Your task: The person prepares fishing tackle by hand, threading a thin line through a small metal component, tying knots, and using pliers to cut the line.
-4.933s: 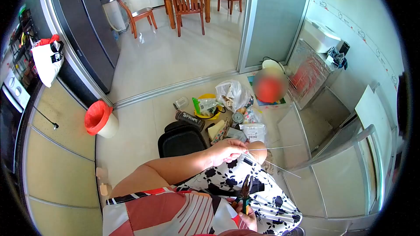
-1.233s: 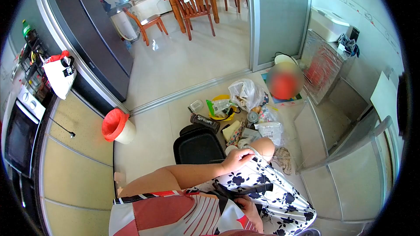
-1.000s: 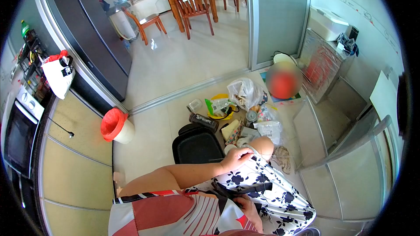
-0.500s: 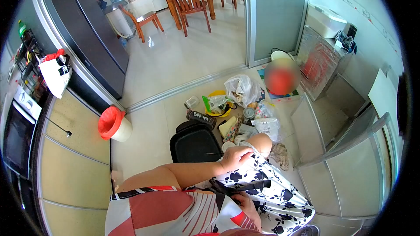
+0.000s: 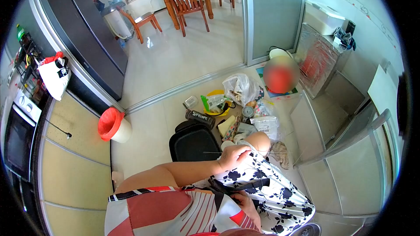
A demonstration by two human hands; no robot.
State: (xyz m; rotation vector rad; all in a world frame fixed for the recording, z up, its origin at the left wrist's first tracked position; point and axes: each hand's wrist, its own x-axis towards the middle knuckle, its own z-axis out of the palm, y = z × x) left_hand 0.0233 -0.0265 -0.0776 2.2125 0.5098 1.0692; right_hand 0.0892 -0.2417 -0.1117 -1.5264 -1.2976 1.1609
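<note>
My left hand is held above my lap, closed in a pinch. From its left side sticks a thin, dark, needle-like rod, and a fine line runs out to its right. Lower down, my right hand rests against the black-and-white floral fabric over my lap. Its fingers are partly hidden, so what they hold, if anything, does not show. A black strap-like piece lies across the fabric between both hands.
On the floor ahead are a black plastic stool or tray, a dark SPRINT can, a white plastic bag and several packets. A red-lined bin stands left. Low glass-like panels rise on the right.
The view has shifted very slightly. Both hands, the thin rod and the black strap hold nearly the same positions.
</note>
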